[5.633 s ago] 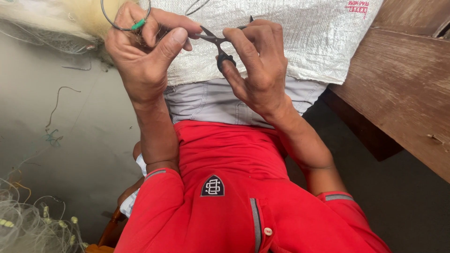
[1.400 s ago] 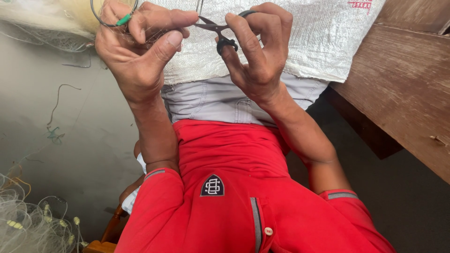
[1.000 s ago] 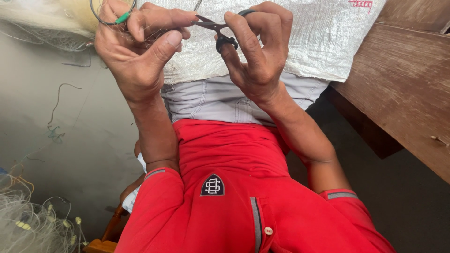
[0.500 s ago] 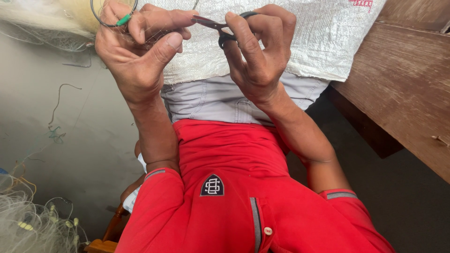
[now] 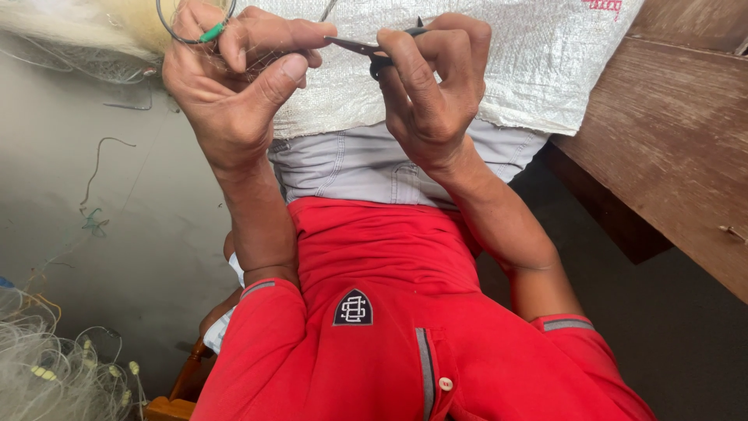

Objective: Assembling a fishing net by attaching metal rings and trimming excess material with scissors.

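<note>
near the top middle of the frame the right hand (image 5: 432, 86) is curled tight around a small pair of dark metal scissors (image 5: 366, 48), fingers folded over the handle loops so only the slim pointed blades show, jutting toward the left. the blade tips sit just beside the left hand (image 5: 234, 86), which fills the upper left. its thumb and forefinger are pinched together on fine, almost hair-thin netting strands (image 5: 261, 58), the other fingers loosely bent. a thin dark wire ring (image 5: 175, 35) with a short green sleeve curves over the top of that hand, partly cut off by the frame edge; whether the fingers grip it i cannot tell.

behind both hands a white woven plastic sack (image 5: 436, 70), coarse and crinkled, lies draped over the lap, above grey trousers (image 5: 366, 168) and a smooth red polo shirt (image 5: 389, 312) with a dark stitched badge. in the lower left corner a tangle of pale monofilament fishing net (image 5: 54, 366) with small yellowish floats is heaped on the dull grey floor (image 5: 117, 234). rough, weathered wooden planks (image 5: 670, 156) slant down the right side.
</note>
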